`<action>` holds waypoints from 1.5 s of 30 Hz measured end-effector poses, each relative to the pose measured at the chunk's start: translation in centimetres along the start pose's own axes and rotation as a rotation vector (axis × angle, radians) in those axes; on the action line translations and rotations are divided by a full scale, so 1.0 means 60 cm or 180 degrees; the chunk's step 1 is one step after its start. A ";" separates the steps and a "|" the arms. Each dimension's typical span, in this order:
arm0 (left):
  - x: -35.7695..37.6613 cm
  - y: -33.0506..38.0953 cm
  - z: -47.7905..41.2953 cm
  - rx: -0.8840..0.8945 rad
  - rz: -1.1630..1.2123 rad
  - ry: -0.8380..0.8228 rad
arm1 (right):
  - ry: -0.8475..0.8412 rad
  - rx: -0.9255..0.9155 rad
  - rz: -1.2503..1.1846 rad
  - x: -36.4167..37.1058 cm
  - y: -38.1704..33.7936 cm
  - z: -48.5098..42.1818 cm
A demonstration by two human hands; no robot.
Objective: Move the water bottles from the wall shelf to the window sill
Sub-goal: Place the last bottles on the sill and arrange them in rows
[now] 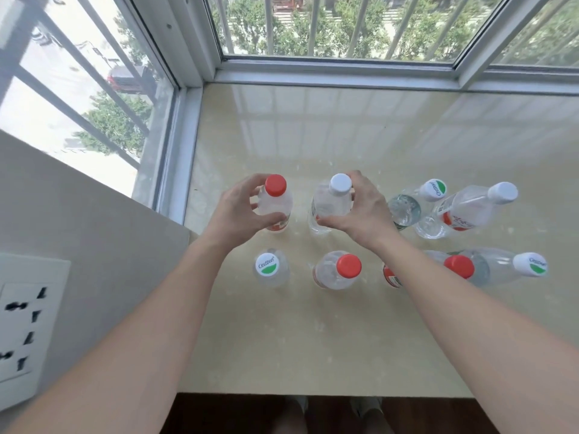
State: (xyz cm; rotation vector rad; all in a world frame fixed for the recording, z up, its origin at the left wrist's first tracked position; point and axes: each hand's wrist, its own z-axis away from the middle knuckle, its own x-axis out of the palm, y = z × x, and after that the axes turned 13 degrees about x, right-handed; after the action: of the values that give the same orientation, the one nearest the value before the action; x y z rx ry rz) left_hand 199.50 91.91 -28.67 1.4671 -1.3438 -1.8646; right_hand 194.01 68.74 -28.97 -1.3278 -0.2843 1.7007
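While both hands are holding bottles upright on the window sill (313,355), the left hand (238,211) is gripping a red-capped bottle (275,202) and the right hand (360,211) a white-capped bottle (332,198). This looks like the setting-down step, beside six other bottles (338,270) already standing there. Next, each grip is needing to open gently and lift straight up.

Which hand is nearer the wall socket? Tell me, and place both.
Left. The left hand, closed on the red-capped bottle, is up and to the right of the wall socket. The right hand, holding the white-capped bottle, is farther right still.
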 end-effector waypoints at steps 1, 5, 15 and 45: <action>0.001 0.000 0.000 0.0009 -0.0007 0.0001 | -0.0018 -0.0030 0.0014 0.002 0.002 0.000; 0.005 -0.004 0.001 0.0043 -0.0035 0.0015 | 0.0060 -0.0030 0.0007 0.009 0.011 0.000; 0.004 -0.011 0.004 0.0049 -0.0071 -0.0027 | 0.0018 -0.0013 0.0071 0.010 0.015 -0.007; 0.178 0.335 -0.022 0.1059 -0.1925 -0.0519 | 0.0474 -0.0042 0.0881 -0.444 0.184 0.086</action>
State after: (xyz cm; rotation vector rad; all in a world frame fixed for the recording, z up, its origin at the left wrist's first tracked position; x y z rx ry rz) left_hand 192.19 73.96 -16.72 2.1147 -1.4467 -2.2361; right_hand 183.50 44.05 -17.16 -1.5511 -0.0257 1.8150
